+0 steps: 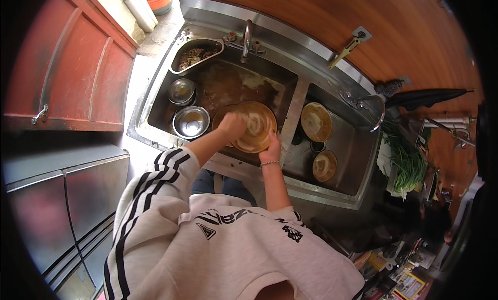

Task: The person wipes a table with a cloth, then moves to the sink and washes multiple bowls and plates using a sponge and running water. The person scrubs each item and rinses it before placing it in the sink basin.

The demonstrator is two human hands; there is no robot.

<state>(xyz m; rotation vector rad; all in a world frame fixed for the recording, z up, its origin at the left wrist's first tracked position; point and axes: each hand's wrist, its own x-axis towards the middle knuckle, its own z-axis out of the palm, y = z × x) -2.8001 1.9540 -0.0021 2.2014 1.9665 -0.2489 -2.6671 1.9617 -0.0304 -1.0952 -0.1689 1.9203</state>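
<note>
My right hand (pixel 270 148), with a bracelet at the wrist, grips the near right rim of a yellow-brown bowl (pixel 255 123). The bowl is held tilted over the left basin of a stainless steel sink (pixel 290 123), its inside streaked with whitish suds or residue. Over the bowl's left side reaches my left hand (pixel 233 126), blurred, its fingers bent towards the inside; whether they hold anything is hidden. Another yellow-brown bowl (pixel 220 117) lies partly under the held one. To the left sit two metal bowls, a nearer one (pixel 190 122) and a farther one (pixel 181 91).
A corner strainer (pixel 223 47) holds food scraps. A faucet (pixel 248 39) overhangs the murky left basin. The right basin has a large yellow bowl (pixel 316 122), a smaller one (pixel 325 165) and a second faucet (pixel 379 117) above. Green vegetables (pixel 406 163) lie at right; a red door (pixel 74 66) stands left.
</note>
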